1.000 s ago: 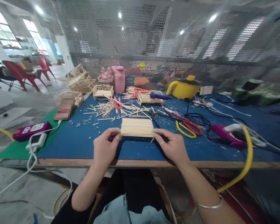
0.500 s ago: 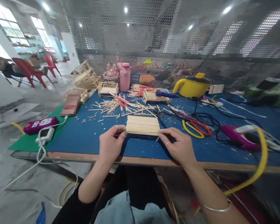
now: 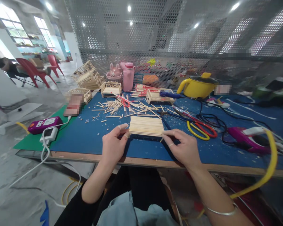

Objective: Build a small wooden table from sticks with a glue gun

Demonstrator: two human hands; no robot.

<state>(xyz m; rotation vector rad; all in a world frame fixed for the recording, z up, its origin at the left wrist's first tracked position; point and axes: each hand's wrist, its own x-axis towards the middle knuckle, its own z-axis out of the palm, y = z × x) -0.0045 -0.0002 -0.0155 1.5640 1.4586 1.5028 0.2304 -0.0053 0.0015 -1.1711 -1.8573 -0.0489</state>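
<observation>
Between my hands is a flat panel of thin wooden sticks [image 3: 146,126], the sticks lying side by side from left to right. My left hand [image 3: 115,141] pinches its left end between thumb and fingers. At the right end, my right hand [image 3: 181,145] pinches it the same way. A short stick end pokes out below the panel near the right thumb. Just behind the panel lies a heap of loose wooden sticks [image 3: 113,107], some with red wrapping. Pliers with dark blue handles [image 3: 165,121] lie close behind the right hand.
Red-and-yellow-handled scissors [image 3: 198,130] lie at the right, before a yellow pot [image 3: 195,87] and tangled black cables. Small stick-built frames [image 3: 110,90] and a pink bottle [image 3: 128,77] stand at the back. A phone [image 3: 73,105] and purple power strip [image 3: 44,125] are left.
The whole view has shifted slightly, so everything sits a little further right. Both hands keep their pinch on the panel's ends, with no clear movement over the table.
</observation>
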